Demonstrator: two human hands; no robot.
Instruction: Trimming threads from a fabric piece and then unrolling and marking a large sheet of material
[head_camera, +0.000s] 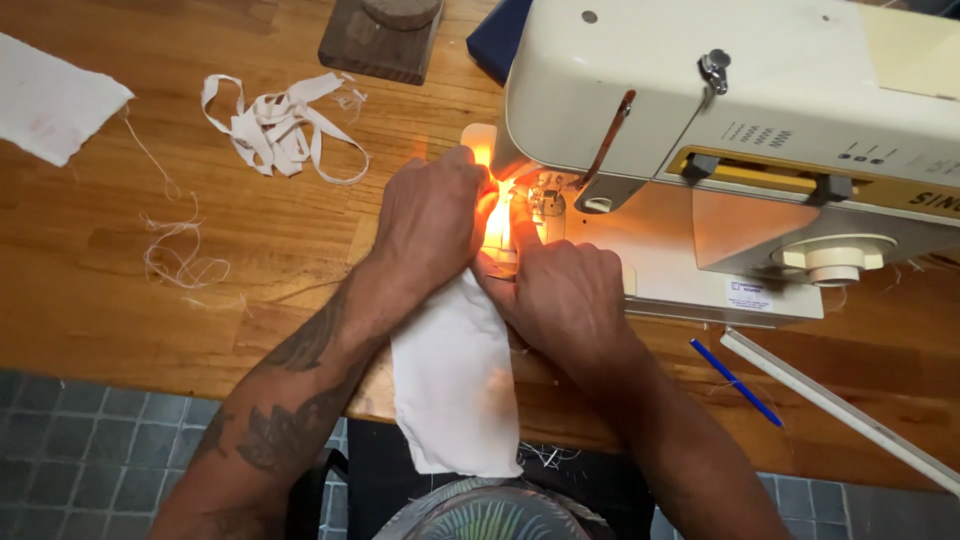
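A cream sewing machine (760, 90) stands on the wooden table (120, 300), its lamp glowing orange at the needle. A white fabric piece (455, 390) runs from under the presser foot (548, 205) back over the table's front edge. My left hand (430, 215) lies flat on the fabric just left of the needle, fingers together and pointing at the foot. My right hand (560, 290) presses the fabric directly in front of the foot, fingertips close to the needle. The fabric under the hands is hidden.
A tangle of white fabric strips (280, 125) and loose threads (175, 250) lie left. A white cloth (50, 100) sits at the far left edge, a dark wooden block (385, 35) at the back. A blue pen (735, 380) and a white ruler (840, 410) lie right.
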